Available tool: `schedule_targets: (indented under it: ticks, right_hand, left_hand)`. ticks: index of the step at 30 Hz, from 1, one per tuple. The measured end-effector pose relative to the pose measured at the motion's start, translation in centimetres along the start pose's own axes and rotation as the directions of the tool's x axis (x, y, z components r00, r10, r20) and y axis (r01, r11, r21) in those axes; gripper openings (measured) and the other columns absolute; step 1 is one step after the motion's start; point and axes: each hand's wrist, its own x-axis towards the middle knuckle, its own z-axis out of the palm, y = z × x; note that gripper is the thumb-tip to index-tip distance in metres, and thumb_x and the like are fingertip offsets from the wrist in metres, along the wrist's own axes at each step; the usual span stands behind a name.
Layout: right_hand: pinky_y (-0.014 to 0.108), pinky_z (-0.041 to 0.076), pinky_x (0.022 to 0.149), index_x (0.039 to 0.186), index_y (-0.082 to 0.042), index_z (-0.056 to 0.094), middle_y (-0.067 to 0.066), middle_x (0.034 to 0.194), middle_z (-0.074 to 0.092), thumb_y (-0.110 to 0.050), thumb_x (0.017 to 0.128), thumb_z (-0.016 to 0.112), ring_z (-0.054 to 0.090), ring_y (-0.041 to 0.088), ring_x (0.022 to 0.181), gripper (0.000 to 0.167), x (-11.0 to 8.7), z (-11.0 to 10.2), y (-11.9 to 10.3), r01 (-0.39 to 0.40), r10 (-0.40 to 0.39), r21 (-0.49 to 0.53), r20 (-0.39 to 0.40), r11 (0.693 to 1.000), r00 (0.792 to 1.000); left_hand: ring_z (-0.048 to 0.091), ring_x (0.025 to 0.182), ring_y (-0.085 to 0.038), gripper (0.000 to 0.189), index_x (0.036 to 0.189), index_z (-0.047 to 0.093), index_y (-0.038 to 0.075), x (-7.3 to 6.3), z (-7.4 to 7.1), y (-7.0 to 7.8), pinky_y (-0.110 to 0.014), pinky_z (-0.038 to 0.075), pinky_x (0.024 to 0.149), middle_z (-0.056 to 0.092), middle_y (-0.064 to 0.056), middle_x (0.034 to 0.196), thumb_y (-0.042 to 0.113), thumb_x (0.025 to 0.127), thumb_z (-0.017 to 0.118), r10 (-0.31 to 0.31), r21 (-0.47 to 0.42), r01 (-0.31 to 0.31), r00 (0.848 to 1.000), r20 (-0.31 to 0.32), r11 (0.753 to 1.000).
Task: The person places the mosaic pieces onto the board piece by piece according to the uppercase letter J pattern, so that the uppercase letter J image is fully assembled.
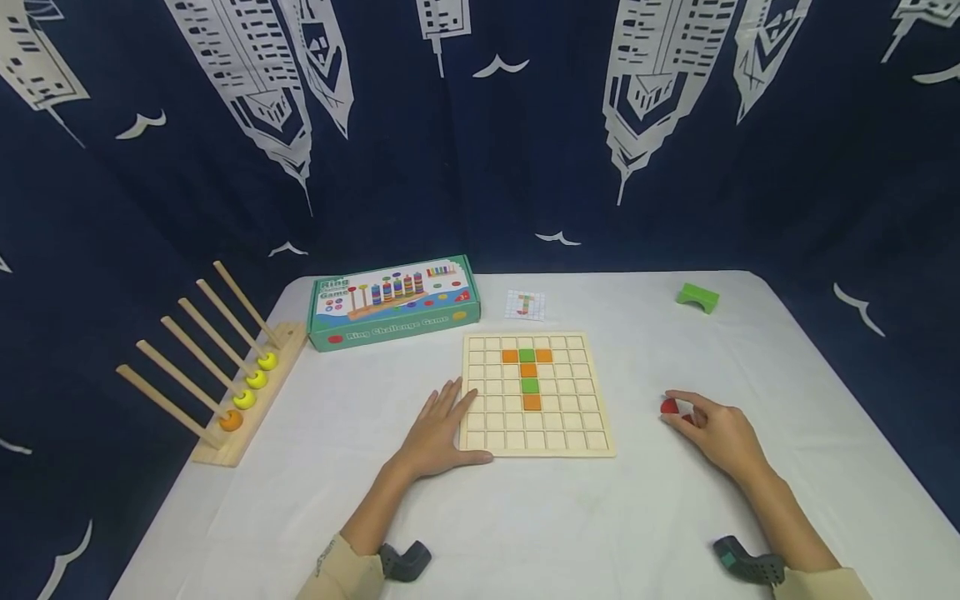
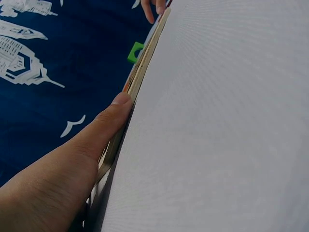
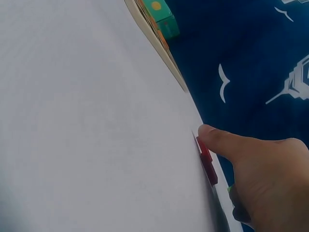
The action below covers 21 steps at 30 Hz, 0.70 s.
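Observation:
A wooden grid board lies mid-table, with several orange and green squares set in it in a T shape. My left hand rests at its left edge with fingers extended. The thumb lies along the near edge, as the left wrist view shows. To the right of the board, my right hand pinches a small red piece between thumb and index finger. A second red piece lies right beside it, low on the table and partly hidden by the hand in the head view.
Behind the board lies a small pattern card. A green ring game box stands at the back left, beside a wooden peg rack with yellow and orange beads. A green arch-shaped block sits at the back right.

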Motion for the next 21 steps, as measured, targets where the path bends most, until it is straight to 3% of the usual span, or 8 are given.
schedule_targets:
  ticks: [12,21]
  right_hand:
    - [0.021,0.019,0.038,0.104,-0.004,0.068,-0.008,0.049,0.031,-0.027,0.072,0.079,0.023,0.006,0.042,0.041,-0.66,-0.68,0.17,-0.056,0.058,-0.057,0.034,0.997,0.998]
    - [0.020,0.018,0.039,0.104,-0.004,0.068,-0.010,0.048,0.026,-0.026,0.074,0.078,0.019,0.004,0.043,0.038,-0.17,-0.24,-0.31,-0.028,0.028,-0.008,0.080,1.000,0.996]
  left_hand:
    - [0.002,0.140,-0.019,0.105,0.146,0.027,0.014,0.01,0.04,0.09,-0.037,0.002,0.112,0.009,-0.008,0.154,0.076,0.067,0.057,-0.001,0.001,0.001,1.000,0.004,1.000]
    - [0.002,0.140,-0.017,0.106,0.146,0.027,0.015,0.04,0.11,-0.07,-0.036,0.002,0.112,0.010,-0.007,0.154,0.076,0.066,0.059,-0.010,-0.009,0.010,1.000,-0.004,1.000]
